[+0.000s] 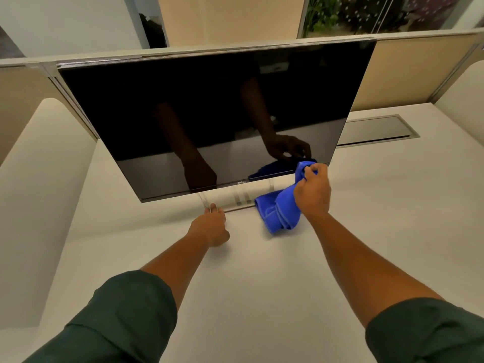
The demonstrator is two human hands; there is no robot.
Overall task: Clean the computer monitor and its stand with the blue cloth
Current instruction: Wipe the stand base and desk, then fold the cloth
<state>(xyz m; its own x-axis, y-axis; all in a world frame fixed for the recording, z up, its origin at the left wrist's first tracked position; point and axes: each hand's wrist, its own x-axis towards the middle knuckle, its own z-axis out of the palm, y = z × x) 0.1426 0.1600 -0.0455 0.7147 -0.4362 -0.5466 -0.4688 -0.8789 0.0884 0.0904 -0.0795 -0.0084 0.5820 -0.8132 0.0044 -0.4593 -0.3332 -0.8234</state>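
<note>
A large black monitor [209, 113] with its screen off stands on the white desk [262, 271], tilted toward me. Its silver stand base [235, 199] shows just under the lower bezel. My right hand [313, 191] grips a bunched blue cloth [277, 210] at the screen's lower right corner; the cloth hangs down onto the right end of the base and the desk. My left hand [213, 226] rests on the desk with its fingertips touching the front left edge of the stand base. The stand's column is hidden behind the screen.
A beige partition [408, 72] runs behind the monitor. A grey cable hatch [377, 129] is set into the desk at the back right. A white curved desk section [39, 166] lies to the left. Plants [327, 14] show beyond the partition.
</note>
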